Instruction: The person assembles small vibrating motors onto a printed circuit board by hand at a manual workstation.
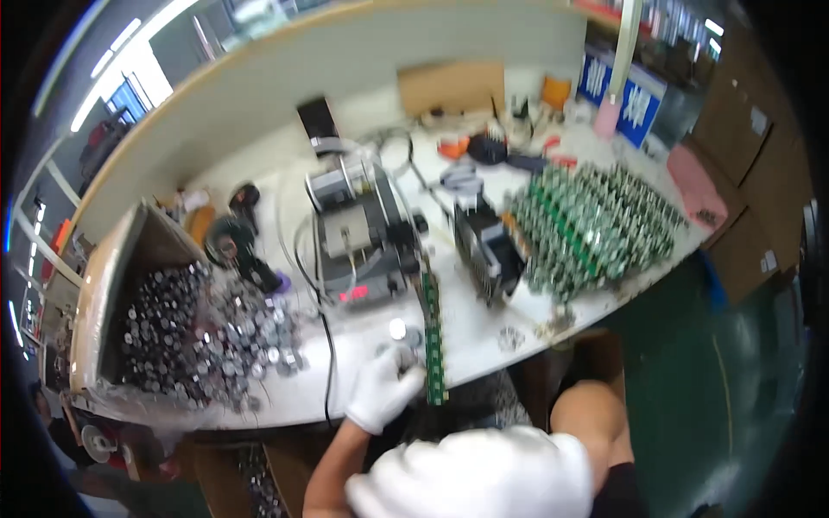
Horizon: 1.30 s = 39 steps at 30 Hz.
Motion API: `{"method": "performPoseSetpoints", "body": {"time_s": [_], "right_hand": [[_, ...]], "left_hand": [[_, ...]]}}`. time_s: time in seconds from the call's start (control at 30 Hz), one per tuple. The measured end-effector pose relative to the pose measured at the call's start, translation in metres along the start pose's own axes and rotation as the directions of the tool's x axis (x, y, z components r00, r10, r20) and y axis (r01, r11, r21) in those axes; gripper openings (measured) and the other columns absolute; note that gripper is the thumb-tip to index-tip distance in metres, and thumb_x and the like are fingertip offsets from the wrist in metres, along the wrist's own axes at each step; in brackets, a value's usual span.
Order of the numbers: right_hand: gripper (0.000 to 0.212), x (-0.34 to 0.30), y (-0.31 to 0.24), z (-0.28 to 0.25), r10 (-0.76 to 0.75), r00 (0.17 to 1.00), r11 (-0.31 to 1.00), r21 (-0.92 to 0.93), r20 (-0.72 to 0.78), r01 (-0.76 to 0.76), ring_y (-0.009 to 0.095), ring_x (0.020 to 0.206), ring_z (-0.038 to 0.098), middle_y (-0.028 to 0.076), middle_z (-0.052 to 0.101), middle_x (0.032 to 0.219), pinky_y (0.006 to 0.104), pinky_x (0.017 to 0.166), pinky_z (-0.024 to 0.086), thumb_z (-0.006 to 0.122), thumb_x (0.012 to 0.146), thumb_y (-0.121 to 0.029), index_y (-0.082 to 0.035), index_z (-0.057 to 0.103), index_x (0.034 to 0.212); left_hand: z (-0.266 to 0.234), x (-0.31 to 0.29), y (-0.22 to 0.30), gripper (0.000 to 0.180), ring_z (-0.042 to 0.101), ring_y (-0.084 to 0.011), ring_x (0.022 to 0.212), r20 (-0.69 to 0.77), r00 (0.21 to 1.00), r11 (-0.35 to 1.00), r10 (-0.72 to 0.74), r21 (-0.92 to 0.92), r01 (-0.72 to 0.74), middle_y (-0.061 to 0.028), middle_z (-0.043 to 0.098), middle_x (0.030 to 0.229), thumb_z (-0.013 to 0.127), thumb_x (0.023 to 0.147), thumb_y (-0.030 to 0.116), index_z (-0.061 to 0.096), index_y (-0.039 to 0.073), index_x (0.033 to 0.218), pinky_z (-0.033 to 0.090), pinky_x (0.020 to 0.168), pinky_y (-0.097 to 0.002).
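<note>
My left hand (384, 390), in a white glove, is at the table's front edge with its fingers curled in. A small dark thing shows at its fingertips, too small to name. Just right of it, a long narrow green circuit board strip (434, 350) runs from the machine toward the table's front edge. Small round pieces (410, 337) lie beyond my left fingers. My right hand (475, 475) appears as a large white-gloved blur low in the picture, close to the camera. Its fingers are smeared, and whatever it holds is hidden.
A grey machine (361, 246) with a red display stands mid-table, a black finned block (490, 250) to its right. Stacked circuit boards (596, 229) cover the right side. Leftward, a carton (105, 298) spills small round metal parts. A black cable (328, 363) crosses the front edge.
</note>
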State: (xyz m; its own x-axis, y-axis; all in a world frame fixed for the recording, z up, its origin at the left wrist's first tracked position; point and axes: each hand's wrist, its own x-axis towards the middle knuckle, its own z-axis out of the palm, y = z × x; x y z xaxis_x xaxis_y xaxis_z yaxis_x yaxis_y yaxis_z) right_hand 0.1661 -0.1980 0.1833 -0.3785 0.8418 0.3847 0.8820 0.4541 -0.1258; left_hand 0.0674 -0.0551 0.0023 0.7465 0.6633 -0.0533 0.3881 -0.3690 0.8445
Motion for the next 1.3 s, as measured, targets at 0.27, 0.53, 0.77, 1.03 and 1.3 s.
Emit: {"method": "performPoseSetpoints", "body": {"time_s": [0.27, 0.53, 0.77, 1.03, 1.3], "right_hand": [[0.034, -0.086, 0.056, 0.148, 0.372, 0.928, 0.895, 0.256, 0.024, -0.365, 0.028, 0.075, 0.062, 0.009, 0.061, 0.081, 0.0354, 0.064, 0.051, 0.063, 0.085, -0.022, -0.009, 0.058, 0.116], [0.034, -0.091, 0.059, 0.183, 0.878, 0.471, 0.338, 0.582, 0.087, -0.739, 0.031, 0.107, 0.058, 0.017, 0.063, 0.112, 0.0382, 0.093, 0.044, 0.056, 0.089, -0.024, -0.004, 0.063, 0.116], [0.048, -0.078, 0.073, 0.191, 0.814, 0.506, 0.124, 0.766, 0.284, -0.630, 0.027, 0.111, 0.056, 0.017, 0.059, 0.121, 0.0368, 0.097, 0.041, 0.057, 0.090, -0.022, -0.001, 0.048, 0.133], [0.053, -0.061, 0.076, 0.183, 0.742, 0.519, -0.182, 0.872, 0.425, -0.453, 0.007, 0.060, 0.049, 0.000, 0.057, 0.083, 0.0214, 0.054, 0.042, 0.061, 0.086, -0.008, -0.003, 0.043, 0.136], [0.052, -0.051, 0.076, 0.182, 0.805, 0.433, -0.078, 0.796, 0.406, -0.601, 0.007, 0.066, 0.048, -0.001, 0.056, 0.083, 0.0223, 0.058, 0.042, 0.061, 0.084, -0.006, 0.000, 0.046, 0.134]], "left_hand": [[0.008, 0.001, -0.030, 0.024, 0.064, -0.0314, 0.067, -0.008, 0.997, 0.997, 0.078, 0.009, -0.078, -0.0180, 0.064, 0.069, 0.059, 0.077, 0.023, 0.066, 0.000, 0.074, 0.049, 0.063, -0.0391], [0.032, 0.016, -0.068, 0.028, 0.057, -0.0318, 0.063, -0.185, 0.971, 0.969, 0.155, -0.163, -0.186, -0.0188, 0.059, 0.067, 0.059, 0.073, 0.030, 0.063, 0.002, 0.070, 0.044, 0.059, -0.0440], [0.013, 0.004, -0.041, 0.032, 0.060, -0.0278, 0.080, 0.066, 0.983, 0.949, 0.170, -0.281, -0.145, -0.0155, 0.065, 0.088, 0.058, 0.079, 0.028, 0.066, 0.005, 0.100, 0.047, 0.074, -0.0412], [-0.050, -0.021, -0.047, 0.023, 0.067, -0.0240, 0.078, -0.127, 0.979, 0.971, 0.158, -0.159, -0.177, -0.0140, 0.069, 0.087, 0.061, 0.083, 0.023, 0.068, 0.003, 0.090, 0.051, 0.071, -0.0351], [-0.184, -0.012, -0.087, 0.023, 0.065, -0.0152, 0.075, -0.773, 0.625, 0.994, -0.112, -0.076, 0.084, -0.0119, 0.067, 0.090, 0.066, 0.080, 0.010, 0.062, -0.003, 0.099, 0.052, 0.069, -0.0284]]}}
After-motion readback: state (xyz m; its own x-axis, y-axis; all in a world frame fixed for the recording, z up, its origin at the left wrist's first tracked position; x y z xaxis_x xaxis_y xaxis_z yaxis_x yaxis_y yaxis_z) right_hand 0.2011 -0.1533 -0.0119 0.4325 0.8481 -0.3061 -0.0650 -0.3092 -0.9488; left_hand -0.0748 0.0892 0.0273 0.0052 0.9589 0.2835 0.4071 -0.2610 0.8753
